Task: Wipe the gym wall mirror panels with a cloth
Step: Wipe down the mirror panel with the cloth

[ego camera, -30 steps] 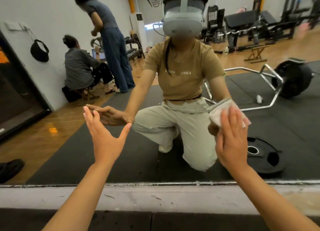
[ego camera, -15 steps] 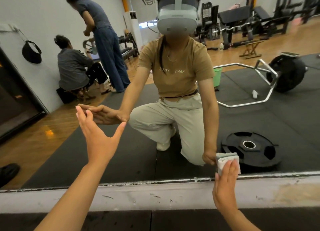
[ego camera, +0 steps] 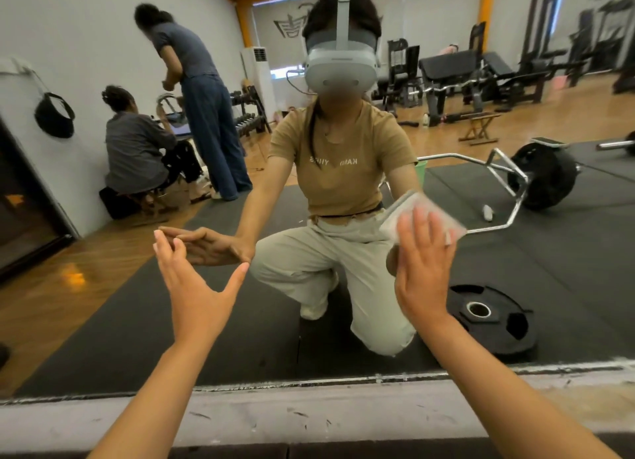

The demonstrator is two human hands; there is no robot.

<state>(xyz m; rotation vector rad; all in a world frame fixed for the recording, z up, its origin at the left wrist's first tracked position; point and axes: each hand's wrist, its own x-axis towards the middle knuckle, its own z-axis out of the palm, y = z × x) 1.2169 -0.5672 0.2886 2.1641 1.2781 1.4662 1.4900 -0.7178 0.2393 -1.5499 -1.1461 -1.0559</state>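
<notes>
Flat and straight, the right hand (ego camera: 421, 273) is pressing a folded white cloth (ego camera: 421, 214) against the big wall mirror (ego camera: 103, 321); the cloth is sitting under its fingertips. With fingers spread, the left hand (ego camera: 196, 286) is touching the glass, holding nothing.

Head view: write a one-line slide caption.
Right hand presses a folded white cloth flat against the gym wall mirror; open left hand braces the glass.

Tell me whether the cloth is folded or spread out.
Folded: the cloth shows as a compact pad with stacked edges, pressed flat on the mirror under the right hand.
</notes>
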